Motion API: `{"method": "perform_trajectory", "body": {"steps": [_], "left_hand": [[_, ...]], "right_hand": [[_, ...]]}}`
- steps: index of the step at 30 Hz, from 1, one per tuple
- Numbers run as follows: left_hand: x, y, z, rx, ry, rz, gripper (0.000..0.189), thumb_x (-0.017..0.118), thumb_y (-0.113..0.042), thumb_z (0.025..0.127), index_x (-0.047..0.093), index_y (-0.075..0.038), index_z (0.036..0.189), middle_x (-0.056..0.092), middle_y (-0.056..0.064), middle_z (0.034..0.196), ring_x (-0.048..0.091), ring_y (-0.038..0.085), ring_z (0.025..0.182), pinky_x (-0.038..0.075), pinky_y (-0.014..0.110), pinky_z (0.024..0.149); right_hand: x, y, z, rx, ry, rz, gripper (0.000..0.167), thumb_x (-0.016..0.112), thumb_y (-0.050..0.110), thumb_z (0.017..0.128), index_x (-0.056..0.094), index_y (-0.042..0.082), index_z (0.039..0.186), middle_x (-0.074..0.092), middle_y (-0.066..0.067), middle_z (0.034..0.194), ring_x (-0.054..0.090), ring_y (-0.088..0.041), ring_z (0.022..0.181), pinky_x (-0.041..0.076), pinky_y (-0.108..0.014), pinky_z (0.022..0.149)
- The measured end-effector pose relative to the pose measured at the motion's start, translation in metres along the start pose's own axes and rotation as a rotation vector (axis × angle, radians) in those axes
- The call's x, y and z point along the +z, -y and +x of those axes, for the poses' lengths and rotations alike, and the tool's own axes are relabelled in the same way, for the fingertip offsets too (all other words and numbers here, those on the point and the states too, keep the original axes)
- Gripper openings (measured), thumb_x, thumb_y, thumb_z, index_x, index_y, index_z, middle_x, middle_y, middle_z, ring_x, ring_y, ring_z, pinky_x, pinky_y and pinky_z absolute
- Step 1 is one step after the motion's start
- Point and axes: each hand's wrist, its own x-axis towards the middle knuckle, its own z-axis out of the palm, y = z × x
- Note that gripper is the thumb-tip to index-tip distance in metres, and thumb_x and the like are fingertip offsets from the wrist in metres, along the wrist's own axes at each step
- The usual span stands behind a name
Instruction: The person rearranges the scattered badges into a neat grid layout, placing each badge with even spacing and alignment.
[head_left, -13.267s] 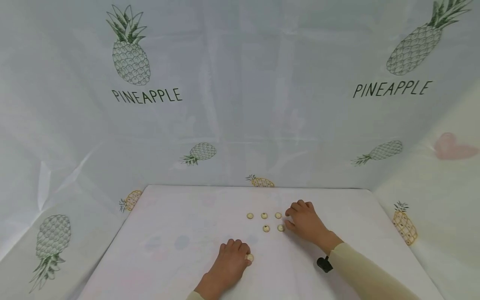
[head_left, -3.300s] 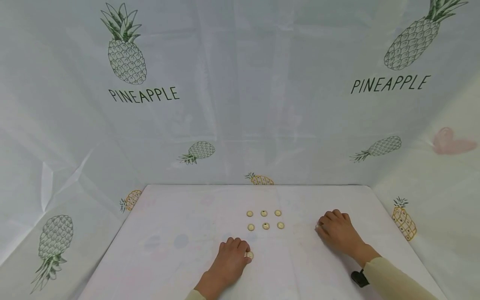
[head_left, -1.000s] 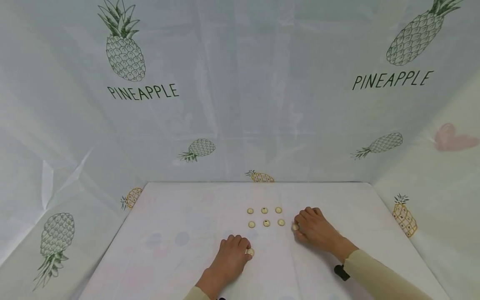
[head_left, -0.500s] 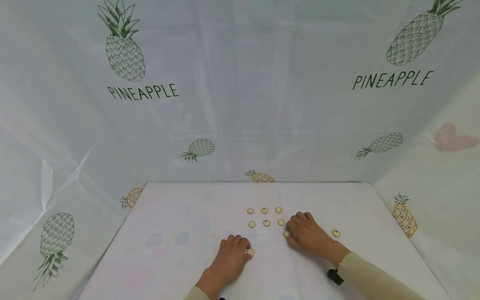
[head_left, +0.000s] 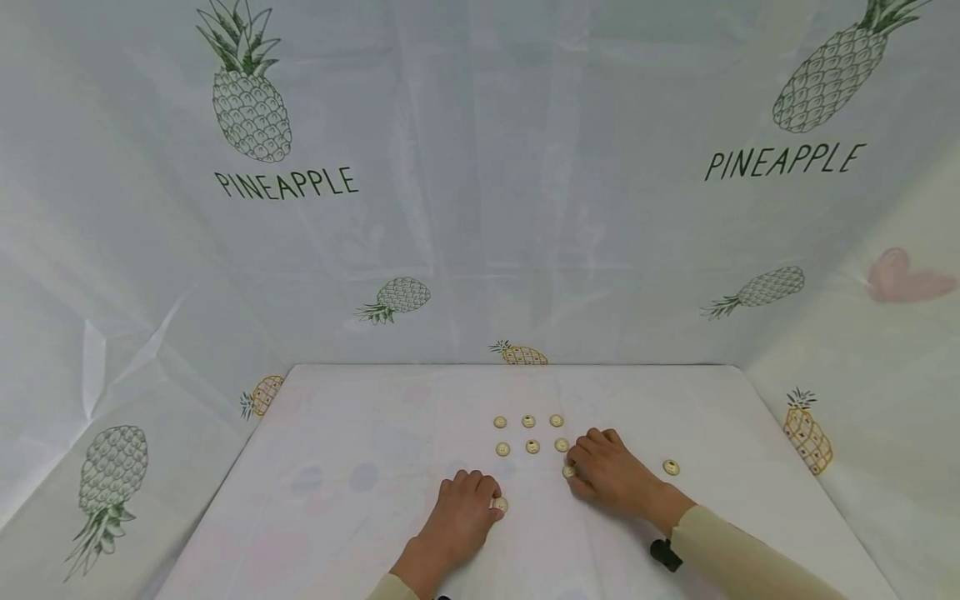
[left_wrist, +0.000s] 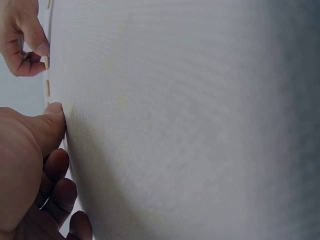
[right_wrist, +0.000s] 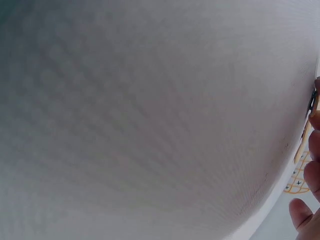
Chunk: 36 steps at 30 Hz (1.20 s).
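Small round pale-gold discs with dark marks lie on the table. In the head view my left hand [head_left: 461,517], near the table's front, pinches one disc [head_left: 500,504] between thumb and fingers. To its right and farther back, my right hand [head_left: 611,473] pinches another disc [head_left: 569,472] at the table surface, just below the right end of the nearer row. The left wrist view shows my left thumb [left_wrist: 52,120] against the surface, with the other hand [left_wrist: 22,37] pinching a disc's edge [left_wrist: 46,62] beyond. Only some fingers [right_wrist: 314,145] show in the right wrist view.
Two rows of three discs lie ahead of the hands: a farther row with its middle disc [head_left: 528,422] and a nearer row with its middle disc [head_left: 532,447]. A lone disc [head_left: 671,467] lies right of my right hand. Pineapple-print cloth [head_left: 480,208] surrounds the white table [head_left: 360,400].
Since 13.3 s ago the nearer row has gained its left disc. In the last second my right hand has moved left and nearer with its disc, uncovering the lone disc. My left hand has stayed put.
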Motion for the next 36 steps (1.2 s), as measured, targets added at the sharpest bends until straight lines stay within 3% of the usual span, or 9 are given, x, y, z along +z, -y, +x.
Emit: {"method": "perform_trajectory", "body": {"steps": [20,29,36], "left_hand": [[-0.002,-0.002,0.000,-0.014,0.013,0.001,0.023,0.075,-0.038,0.097,0.064,-0.022,0.110,0.058,-0.007,0.101,0.049,0.013,0.094,0.039,0.034,0.077],[-0.001,-0.001,-0.001,0.008,-0.007,0.001,0.023,0.076,-0.036,0.097,0.064,-0.022,0.110,0.060,-0.007,0.102,0.049,0.012,0.091,0.038,0.031,0.075],[0.000,0.001,0.000,0.016,-0.012,-0.003,0.022,0.076,-0.036,0.097,0.065,-0.022,0.109,0.061,-0.007,0.102,0.049,0.012,0.092,0.037,0.032,0.075]], "right_hand": [[-0.001,0.001,0.001,-0.009,-0.011,-0.014,0.013,0.076,0.028,0.094,0.071,0.017,0.098,0.064,0.008,0.091,0.049,-0.013,0.088,0.041,-0.040,0.085],[-0.011,-0.011,-0.005,0.106,-0.015,0.017,0.014,0.077,0.026,0.094,0.071,0.015,0.101,0.065,0.006,0.096,0.049,-0.014,0.092,0.041,-0.043,0.090],[-0.027,-0.039,-0.031,0.193,-0.067,-0.032,0.013,0.080,0.015,0.090,0.069,0.015,0.097,0.066,0.005,0.093,0.052,-0.015,0.090,0.042,-0.046,0.087]]}}
